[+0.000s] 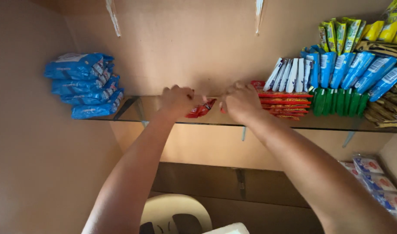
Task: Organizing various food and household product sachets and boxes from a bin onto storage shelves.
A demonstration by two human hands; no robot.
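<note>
Holding red packet (pixel 201 109), glass shelf (pixel 133 110), tan wall (pixel 185 47)

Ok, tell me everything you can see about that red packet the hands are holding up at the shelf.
The red packet is a small, glossy snack wrapper, looking like plastic film, with some white and yellow print. It lies slightly tilted on the front edge of the glass shelf, crumpled at its ends. The left hand grips its left end and the right hand closes over its right end. A stack of similar red packets sits just to its right.
</note>
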